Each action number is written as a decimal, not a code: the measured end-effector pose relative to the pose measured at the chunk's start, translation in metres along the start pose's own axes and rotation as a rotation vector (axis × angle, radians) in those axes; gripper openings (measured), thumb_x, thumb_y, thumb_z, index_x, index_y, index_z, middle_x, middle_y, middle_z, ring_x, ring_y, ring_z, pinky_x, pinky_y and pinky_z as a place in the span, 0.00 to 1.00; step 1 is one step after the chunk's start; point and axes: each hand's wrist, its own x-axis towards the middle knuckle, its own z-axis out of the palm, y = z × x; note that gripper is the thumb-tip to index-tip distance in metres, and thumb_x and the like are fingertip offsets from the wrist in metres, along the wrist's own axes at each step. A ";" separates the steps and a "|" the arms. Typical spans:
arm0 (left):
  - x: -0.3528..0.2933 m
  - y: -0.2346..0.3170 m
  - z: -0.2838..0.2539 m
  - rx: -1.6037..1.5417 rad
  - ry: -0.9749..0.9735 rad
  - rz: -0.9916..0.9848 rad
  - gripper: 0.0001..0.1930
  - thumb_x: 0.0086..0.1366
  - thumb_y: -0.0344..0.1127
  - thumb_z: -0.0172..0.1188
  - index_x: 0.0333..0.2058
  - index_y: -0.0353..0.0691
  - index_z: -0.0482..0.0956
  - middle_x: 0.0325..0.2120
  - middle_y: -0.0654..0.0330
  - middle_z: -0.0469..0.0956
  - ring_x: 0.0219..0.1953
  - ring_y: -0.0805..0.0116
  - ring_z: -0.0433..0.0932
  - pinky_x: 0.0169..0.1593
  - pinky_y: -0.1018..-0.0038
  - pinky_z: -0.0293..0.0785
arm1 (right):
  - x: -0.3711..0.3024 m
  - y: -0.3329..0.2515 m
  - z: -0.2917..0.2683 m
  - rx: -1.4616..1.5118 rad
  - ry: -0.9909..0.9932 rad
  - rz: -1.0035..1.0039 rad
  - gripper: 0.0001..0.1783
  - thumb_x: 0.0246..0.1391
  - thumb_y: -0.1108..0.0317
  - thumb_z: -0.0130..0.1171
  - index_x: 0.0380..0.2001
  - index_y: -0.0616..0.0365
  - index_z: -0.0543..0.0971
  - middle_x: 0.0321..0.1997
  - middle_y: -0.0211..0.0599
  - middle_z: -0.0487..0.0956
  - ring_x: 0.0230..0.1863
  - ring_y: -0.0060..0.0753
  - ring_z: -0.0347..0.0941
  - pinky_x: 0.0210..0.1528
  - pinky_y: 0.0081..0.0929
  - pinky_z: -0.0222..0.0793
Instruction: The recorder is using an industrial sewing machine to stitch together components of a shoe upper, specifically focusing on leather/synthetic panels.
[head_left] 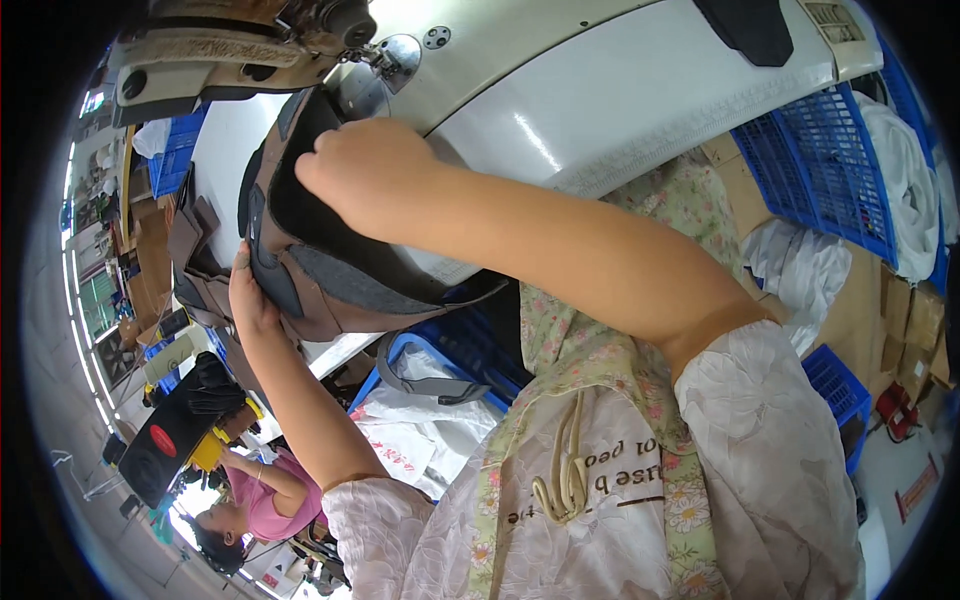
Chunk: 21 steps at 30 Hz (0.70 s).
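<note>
A brown and dark grey bag, apparently unfinished, hangs over the front edge of a sewing machine bed, its dark inside facing me. My left hand grips its outer left side, thumb up along a dark grey strip; the other fingers are partly hidden. Curled closed, my right hand lies inside the bag's opening, close to the needle area. What its fingertips hold is hidden. The sewing machine head stands just beyond, with its presser foot near the bag's upper edge. A grey strap dangles below the bag.
White machine table extends right, with a black pad on it. Blue crates holding white bags stand at the right. Another blue bin sits below the bag. A person in pink works at another machine, lower left.
</note>
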 end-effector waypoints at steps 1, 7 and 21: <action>0.000 0.000 -0.001 -0.017 0.001 -0.005 0.17 0.71 0.38 0.47 0.49 0.31 0.73 0.45 0.53 0.79 0.46 0.62 0.78 0.52 0.68 0.74 | 0.004 -0.001 0.003 0.010 0.016 -0.032 0.04 0.46 0.72 0.54 0.27 0.58 0.75 0.29 0.44 0.75 0.34 0.49 0.76 0.34 0.45 0.71; -0.002 0.001 0.006 0.016 -0.004 0.017 0.18 0.71 0.41 0.49 0.51 0.33 0.73 0.47 0.54 0.78 0.47 0.62 0.78 0.54 0.66 0.73 | 0.011 -0.002 0.003 -0.068 -0.149 0.005 0.04 0.43 0.72 0.55 0.23 0.59 0.79 0.25 0.46 0.78 0.31 0.49 0.78 0.32 0.42 0.73; 0.000 0.000 0.002 0.013 -0.003 -0.011 0.18 0.70 0.40 0.49 0.50 0.33 0.74 0.45 0.54 0.79 0.45 0.62 0.78 0.52 0.67 0.73 | 0.015 0.005 0.015 -0.066 -0.066 0.043 0.06 0.42 0.72 0.56 0.25 0.57 0.81 0.30 0.45 0.79 0.36 0.48 0.78 0.35 0.41 0.74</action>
